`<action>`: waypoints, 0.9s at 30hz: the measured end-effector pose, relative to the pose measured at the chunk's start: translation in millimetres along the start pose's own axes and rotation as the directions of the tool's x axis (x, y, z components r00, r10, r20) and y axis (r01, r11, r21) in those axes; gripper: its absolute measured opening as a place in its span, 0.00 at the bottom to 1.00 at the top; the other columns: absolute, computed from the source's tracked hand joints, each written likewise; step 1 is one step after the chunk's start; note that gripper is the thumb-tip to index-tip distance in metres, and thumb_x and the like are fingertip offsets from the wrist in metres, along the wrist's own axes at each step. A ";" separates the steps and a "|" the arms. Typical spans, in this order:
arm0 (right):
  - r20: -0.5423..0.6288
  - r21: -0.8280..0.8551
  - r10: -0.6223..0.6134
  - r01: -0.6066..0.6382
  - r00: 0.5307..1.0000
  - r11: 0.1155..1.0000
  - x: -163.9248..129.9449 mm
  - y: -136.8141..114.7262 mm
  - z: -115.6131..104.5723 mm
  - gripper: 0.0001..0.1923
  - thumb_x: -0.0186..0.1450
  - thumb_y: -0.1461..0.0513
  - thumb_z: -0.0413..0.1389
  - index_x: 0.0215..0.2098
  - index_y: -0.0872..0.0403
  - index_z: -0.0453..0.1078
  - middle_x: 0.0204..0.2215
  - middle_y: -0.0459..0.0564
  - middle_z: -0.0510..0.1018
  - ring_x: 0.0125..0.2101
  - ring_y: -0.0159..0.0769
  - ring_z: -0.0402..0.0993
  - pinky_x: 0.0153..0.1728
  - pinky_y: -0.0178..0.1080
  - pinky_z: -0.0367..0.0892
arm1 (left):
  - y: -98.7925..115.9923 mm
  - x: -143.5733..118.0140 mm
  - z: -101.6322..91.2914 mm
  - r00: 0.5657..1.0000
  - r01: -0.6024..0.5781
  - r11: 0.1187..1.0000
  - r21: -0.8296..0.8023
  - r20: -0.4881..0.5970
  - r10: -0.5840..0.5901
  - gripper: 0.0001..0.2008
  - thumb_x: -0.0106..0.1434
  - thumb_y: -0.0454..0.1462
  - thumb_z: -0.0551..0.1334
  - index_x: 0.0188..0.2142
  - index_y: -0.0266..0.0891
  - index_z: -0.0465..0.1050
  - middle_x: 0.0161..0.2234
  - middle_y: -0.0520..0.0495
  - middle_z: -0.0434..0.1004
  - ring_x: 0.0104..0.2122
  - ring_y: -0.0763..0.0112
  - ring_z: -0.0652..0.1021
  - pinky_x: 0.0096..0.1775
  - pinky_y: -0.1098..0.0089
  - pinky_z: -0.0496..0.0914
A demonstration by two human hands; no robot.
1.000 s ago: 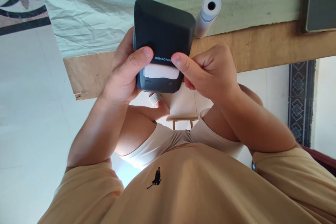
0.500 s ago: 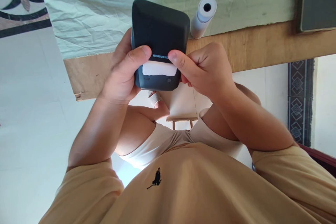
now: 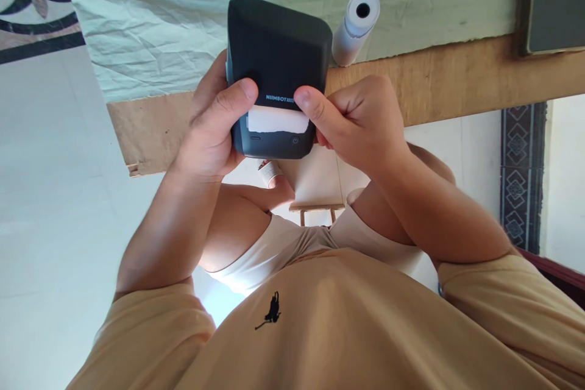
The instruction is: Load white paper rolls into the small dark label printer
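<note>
I hold a dark grey label printer [image 3: 278,55] in front of my chest, over the table's near edge. My left hand [image 3: 212,134] wraps its left side, thumb pressed beside a strip of white label paper [image 3: 278,121] that sticks out of the slot. My right hand [image 3: 361,122] grips the printer's right side, its thumb tip at the paper's right end. A white paper roll [image 3: 353,27] lies on the table just behind the printer, apart from both hands.
A wooden table [image 3: 457,76] carries a wrinkled pale green cloth [image 3: 159,18]. A dark flat object [image 3: 555,0] sits at the far right corner. Below are a pale tiled floor, a small wooden stool [image 3: 315,195] and a patterned border strip [image 3: 521,170].
The printer and both hands shifted slightly left and up, then settled. My grip on it stays the same.
</note>
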State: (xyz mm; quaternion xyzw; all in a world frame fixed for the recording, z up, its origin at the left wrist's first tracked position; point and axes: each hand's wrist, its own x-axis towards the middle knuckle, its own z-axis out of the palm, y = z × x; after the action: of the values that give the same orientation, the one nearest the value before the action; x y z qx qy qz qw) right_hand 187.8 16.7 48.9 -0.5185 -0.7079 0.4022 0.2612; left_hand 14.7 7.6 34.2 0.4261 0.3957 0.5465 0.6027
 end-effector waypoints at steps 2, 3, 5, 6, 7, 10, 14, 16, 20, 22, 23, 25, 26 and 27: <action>-0.013 -0.019 0.004 -0.004 1.000 1.000 -0.2 -0.7 0.4 0.33 0.64 0.46 0.48 0.10 0.60 0.59 0.10 0.45 0.53 0.16 0.18 0.46 0.20 0.32 0.46 | -0.5 0.0 0.5 1.000 0.001 1.000 -0.005 -0.009 -0.001 0.13 0.59 0.44 0.57 0.40 0.39 0.71 0.32 0.43 0.76 0.39 0.54 0.80 0.22 0.71 0.66; -0.022 -0.022 0.002 -0.002 1.000 1.000 -0.5 -1.1 0.6 0.33 0.64 0.46 0.48 0.10 0.60 0.59 0.10 0.45 0.52 0.16 0.17 0.44 0.20 0.32 0.45 | -1.0 0.1 0.4 1.000 0.001 1.000 -0.008 -0.013 -0.001 0.13 0.59 0.44 0.57 0.40 0.39 0.71 0.32 0.43 0.76 0.39 0.54 0.80 0.22 0.71 0.66; -0.034 -0.014 -0.006 0.005 0.999 1.000 -1.0 -1.4 1.1 0.33 0.64 0.48 0.49 0.10 0.60 0.59 0.10 0.45 0.50 0.16 0.16 0.42 0.19 0.31 0.43 | -2.4 0.3 0.0 1.000 -0.006 1.000 -0.016 -0.015 0.006 0.13 0.59 0.43 0.57 0.39 0.38 0.71 0.31 0.43 0.76 0.39 0.54 0.80 0.22 0.70 0.67; -0.040 -0.007 -0.011 0.010 0.999 1.000 -1.3 -1.4 1.3 0.32 0.64 0.48 0.49 0.09 0.60 0.59 0.11 0.45 0.49 0.16 0.16 0.42 0.19 0.31 0.42 | -3.1 0.5 -0.2 1.000 -0.008 1.000 -0.018 -0.013 0.008 0.13 0.58 0.43 0.57 0.39 0.38 0.71 0.31 0.43 0.76 0.38 0.54 0.80 0.22 0.70 0.67; -0.048 -0.002 -0.015 0.015 0.999 1.000 -1.5 -1.2 1.4 0.32 0.64 0.49 0.49 0.09 0.60 0.59 0.11 0.45 0.48 0.16 0.16 0.41 0.19 0.30 0.41 | -3.7 0.7 -0.5 1.000 -0.009 1.000 -0.018 -0.014 0.009 0.13 0.58 0.43 0.57 0.39 0.38 0.71 0.31 0.42 0.76 0.37 0.54 0.80 0.22 0.70 0.67; -0.054 0.007 -0.022 0.022 0.998 1.000 -2.0 0.1 1.7 0.31 0.64 0.51 0.50 0.09 0.60 0.58 0.11 0.44 0.48 0.16 0.15 0.41 0.18 0.30 0.41 | -4.3 0.9 -1.1 0.999 -0.014 1.000 -0.016 -0.034 0.014 0.14 0.58 0.44 0.58 0.39 0.38 0.71 0.31 0.43 0.75 0.35 0.56 0.80 0.22 0.70 0.67; -0.050 -0.009 -0.030 0.029 0.998 1.000 -2.8 0.3 1.7 0.31 0.65 0.52 0.50 0.10 0.61 0.56 0.11 0.44 0.47 0.15 0.15 0.43 0.17 0.30 0.43 | -2.6 0.4 -1.6 1.000 -0.003 1.000 -0.004 -0.022 0.003 0.13 0.57 0.44 0.59 0.38 0.40 0.71 0.30 0.44 0.75 0.32 0.59 0.80 0.22 0.70 0.66; -0.045 -0.030 -0.029 0.028 0.999 0.999 -3.2 -0.6 1.3 0.31 0.65 0.52 0.50 0.10 0.61 0.56 0.11 0.44 0.48 0.15 0.15 0.44 0.18 0.31 0.42 | -2.0 0.0 -1.3 1.000 -0.001 1.000 -0.010 -0.003 0.001 0.12 0.58 0.43 0.59 0.38 0.40 0.71 0.29 0.45 0.74 0.28 0.64 0.78 0.20 0.71 0.64; -0.012 -0.047 -0.007 0.006 1.000 0.999 -2.7 -1.3 0.3 0.31 0.65 0.51 0.49 0.10 0.62 0.57 0.10 0.44 0.52 0.15 0.15 0.47 0.20 0.31 0.43 | -0.6 0.0 4.0 1.000 -0.013 0.999 -0.053 -0.005 0.013 0.13 0.59 0.44 0.57 0.39 0.39 0.70 0.28 0.46 0.74 0.30 0.67 0.78 0.21 0.73 0.66; -0.015 -0.018 -0.014 0.014 1.000 1.000 -2.0 0.0 0.2 0.32 0.66 0.51 0.49 0.10 0.61 0.58 0.09 0.44 0.55 0.14 0.15 0.50 0.20 0.31 0.44 | 1.7 0.5 9.3 0.999 0.040 0.993 -0.115 0.005 -0.040 0.16 0.60 0.48 0.54 0.40 0.39 0.69 0.31 0.46 0.76 0.39 0.63 0.79 0.30 0.70 0.73; -0.023 0.007 -0.028 0.028 0.999 1.000 -1.7 1.0 0.3 0.32 0.66 0.50 0.48 0.10 0.61 0.59 0.09 0.44 0.58 0.14 0.15 0.52 0.20 0.31 0.46 | 3.1 0.7 12.0 0.998 0.067 0.985 -0.158 0.004 -0.068 0.18 0.62 0.49 0.52 0.41 0.39 0.68 0.33 0.46 0.76 0.43 0.62 0.78 0.35 0.67 0.76; -0.042 0.055 -0.063 0.065 0.997 0.996 -1.1 3.0 0.8 0.31 0.66 0.49 0.46 0.12 0.61 0.61 0.11 0.44 0.63 0.15 0.16 0.56 0.21 0.30 0.49 | 5.7 1.1 15.9 0.995 0.089 0.968 -0.233 -0.017 -0.096 0.19 0.64 0.50 0.48 0.41 0.39 0.67 0.37 0.46 0.77 0.48 0.62 0.77 0.43 0.64 0.77; -0.043 0.071 -0.075 0.078 0.996 0.994 -0.7 3.9 1.0 0.31 0.66 0.49 0.46 0.13 0.61 0.62 0.11 0.44 0.65 0.15 0.16 0.58 0.21 0.30 0.50 | 6.3 1.2 16.6 0.995 0.088 0.965 -0.248 -0.027 -0.097 0.21 0.65 0.50 0.47 0.41 0.38 0.68 0.38 0.45 0.77 0.50 0.62 0.76 0.46 0.63 0.77; -0.041 0.076 -0.078 0.081 0.996 0.994 -0.4 4.6 1.3 0.31 0.66 0.49 0.46 0.13 0.61 0.62 0.12 0.43 0.66 0.16 0.16 0.59 0.21 0.30 0.50 | 6.5 1.4 16.5 0.995 0.094 0.964 -0.248 -0.019 -0.101 0.22 0.65 0.51 0.46 0.41 0.38 0.68 0.40 0.45 0.77 0.52 0.62 0.75 0.48 0.62 0.76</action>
State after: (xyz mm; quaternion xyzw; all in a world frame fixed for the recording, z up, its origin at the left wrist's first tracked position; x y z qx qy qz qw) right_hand 189.3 16.6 44.4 -0.4872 -0.7066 0.4087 0.3105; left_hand 28.3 7.9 45.7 0.3192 0.3543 0.5677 0.6710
